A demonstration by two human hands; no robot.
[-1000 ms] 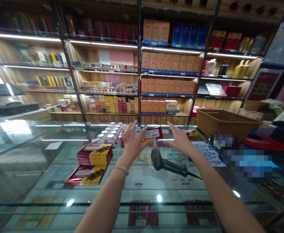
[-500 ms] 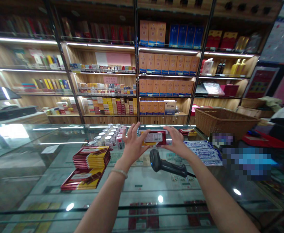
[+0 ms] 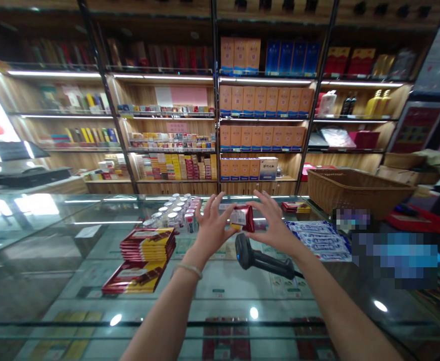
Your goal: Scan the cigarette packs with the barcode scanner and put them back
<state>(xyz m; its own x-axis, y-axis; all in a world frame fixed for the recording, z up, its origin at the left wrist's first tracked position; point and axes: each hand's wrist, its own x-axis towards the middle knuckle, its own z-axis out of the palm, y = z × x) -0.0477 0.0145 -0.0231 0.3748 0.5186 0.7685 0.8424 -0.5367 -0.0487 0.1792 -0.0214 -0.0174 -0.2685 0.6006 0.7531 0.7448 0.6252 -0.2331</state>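
Note:
Between my two hands, above the counter, is a red and yellow chocolate bar packet with a white barcode label facing me. My left hand pinches its left end with thumb and forefinger. At the other end, the thumb and forefinger of my right hand close on it; the other fingers of both hands are raised. A black barcode scanner lies on the glass just below the packet. To the left, a stack of similar chocolate packets sits behind more loose packets.
A glass counter spans the front. Several white-lidded jars stand left of my hands. Blue and white packets lie at right, before a wicker basket. Shelves of boxes line the back wall.
My hands have come closer together. The packet between them shows a narrower face than before, as if turned or bent. The whole view has shifted slightly; the scanner and stacks stay put on the counter.

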